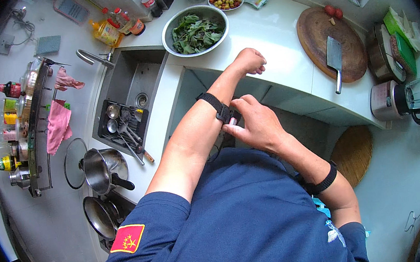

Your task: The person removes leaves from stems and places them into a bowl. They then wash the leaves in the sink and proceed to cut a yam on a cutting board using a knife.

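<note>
My left hand [250,61] is curled into a loose fist beyond the counter's front edge, with nothing visible in it. A black strap with a plastic buckle [224,113] goes round my left forearm. My right hand [257,123] is at that buckle, thumb and fingers pinching the strap's end; the fingertips are partly hidden. Another black strap [326,180] circles my right arm near the elbow. Beyond my left hand, a steel bowl [165,39] holds leafy greens [196,34]. To the right, a cleaver [334,54] lies on a round wooden chopping board [310,38].
At left are a sink [152,65] with a rack of ladles [131,118], a saucepan [100,170] and a wall rack of bottles [34,123]. A blender [385,101] stands at the counter's right end. A plate of small fruits [225,0] sits behind the bowl.
</note>
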`<state>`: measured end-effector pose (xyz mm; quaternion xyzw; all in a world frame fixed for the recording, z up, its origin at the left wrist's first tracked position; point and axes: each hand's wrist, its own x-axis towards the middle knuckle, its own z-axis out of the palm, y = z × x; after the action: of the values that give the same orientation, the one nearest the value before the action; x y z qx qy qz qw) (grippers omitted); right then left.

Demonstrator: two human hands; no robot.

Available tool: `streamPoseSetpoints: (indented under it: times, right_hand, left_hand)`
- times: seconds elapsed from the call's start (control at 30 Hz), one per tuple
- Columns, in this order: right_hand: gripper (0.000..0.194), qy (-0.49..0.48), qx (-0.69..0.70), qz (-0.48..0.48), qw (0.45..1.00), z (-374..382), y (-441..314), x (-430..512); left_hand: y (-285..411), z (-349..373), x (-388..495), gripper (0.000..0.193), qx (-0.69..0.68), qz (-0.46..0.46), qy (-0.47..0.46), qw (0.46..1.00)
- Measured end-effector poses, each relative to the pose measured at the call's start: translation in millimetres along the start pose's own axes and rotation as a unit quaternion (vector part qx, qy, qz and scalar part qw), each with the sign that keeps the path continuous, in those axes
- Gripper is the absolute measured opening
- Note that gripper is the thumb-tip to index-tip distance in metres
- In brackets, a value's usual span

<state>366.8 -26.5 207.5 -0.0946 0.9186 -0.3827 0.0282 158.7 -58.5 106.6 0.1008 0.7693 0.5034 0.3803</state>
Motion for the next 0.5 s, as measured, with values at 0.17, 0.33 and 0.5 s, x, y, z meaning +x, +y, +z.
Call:
streamPoseSetpoints:
  times: [0.17,0.33,0.5]
  right_hand:
    - [0.031,0.077,0.014,-0.100,0.992,6.8,1.6,-5.3]
    - [0.028,0.107,0.022,-0.121,0.987,8.9,8.3,-6.4]
    - [0.024,0.093,0.107,-0.057,0.988,7.7,13.8,-4.3]
  left_hand:
    - [-3.2,8.8,1.0,0.014,-0.017,-0.009,-0.007,1.000]
    - [-7.7,14.2,4.0,0.012,-0.034,-0.023,0.008,0.999]
    - [-13.8,23.5,7.1,0.011,-0.024,-0.007,0.016,1.000]
